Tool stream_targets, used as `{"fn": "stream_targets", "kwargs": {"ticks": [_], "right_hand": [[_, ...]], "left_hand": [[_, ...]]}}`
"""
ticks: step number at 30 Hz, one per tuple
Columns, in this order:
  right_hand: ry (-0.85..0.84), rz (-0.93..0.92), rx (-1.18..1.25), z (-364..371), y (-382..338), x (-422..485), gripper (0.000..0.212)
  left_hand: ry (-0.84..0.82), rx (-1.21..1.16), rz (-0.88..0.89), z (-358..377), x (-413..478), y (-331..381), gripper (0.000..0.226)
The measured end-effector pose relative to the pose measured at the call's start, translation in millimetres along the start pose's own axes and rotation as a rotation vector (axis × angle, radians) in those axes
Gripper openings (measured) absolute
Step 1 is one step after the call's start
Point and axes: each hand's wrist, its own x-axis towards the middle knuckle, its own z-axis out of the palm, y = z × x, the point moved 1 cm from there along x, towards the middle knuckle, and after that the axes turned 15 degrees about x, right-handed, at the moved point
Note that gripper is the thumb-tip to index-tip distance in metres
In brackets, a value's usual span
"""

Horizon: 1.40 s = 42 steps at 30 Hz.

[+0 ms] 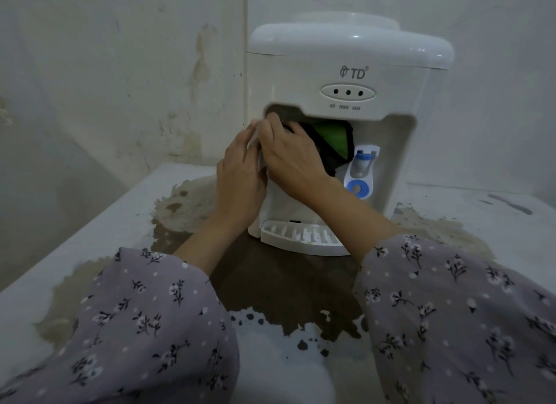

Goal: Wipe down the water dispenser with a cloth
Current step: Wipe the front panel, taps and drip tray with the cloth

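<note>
A white tabletop water dispenser [355, 72] stands in the corner on a stained surface. Inside its tap recess, my right hand [288, 157] presses a green cloth with a black border [334, 138] against the upper left of the recess, fingers curled over it. My left hand [240, 175] rests flat against the dispenser's left front edge, fingers straight and pointing up. A blue tap [362, 163] on the right side of the recess stays uncovered. The left tap is hidden behind my right hand and the cloth.
A white drip tray [301, 238] juts out at the dispenser's base. The white tabletop [90, 223] has peeled brown patches in front of the dispenser. Stained walls close in behind and to the left. My floral sleeves fill the bottom of the view.
</note>
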Motion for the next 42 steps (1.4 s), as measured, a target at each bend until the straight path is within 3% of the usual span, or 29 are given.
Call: {"fn": "stream_targets", "kwargs": {"ticks": [9,13,15,18,23,26,30,33,38,42], "right_hand": [[0.0,0.067,0.352,-28,-1,-29,0.027],[0.109,0.173,0.259,-36,4,-49,0.041],[0.143,0.353,0.131,-37,6,-62,0.052],[0.111,0.529,0.157,-39,2,-71,0.062],[0.278,0.526,0.341,-50,-14,-33,0.048],[0.3,0.612,0.366,-46,-24,-11,0.033],[0.238,0.735,0.293,-31,-26,-7,0.021],[0.189,0.721,0.178,-25,-27,-8,0.018],[0.06,0.762,0.116,-25,-27,-9,0.03],[0.172,0.692,0.079,-12,-36,-18,0.049]], "left_hand": [[0.044,0.058,0.086,-19,6,13,0.038],[0.022,0.141,0.132,-17,10,13,0.021],[-0.021,0.064,0.111,-14,8,9,0.018],[-0.108,-0.206,-0.002,-12,9,8,0.021],[-0.017,-0.443,-0.159,-30,36,19,0.029],[0.042,-0.448,-0.192,-36,56,21,0.029],[0.041,-0.367,-0.125,-28,54,17,0.027],[0.031,-0.354,-0.068,-26,46,15,0.034],[-0.047,-0.336,0.056,-25,38,8,0.039],[0.083,-0.223,0.112,-29,38,3,0.036]]}}
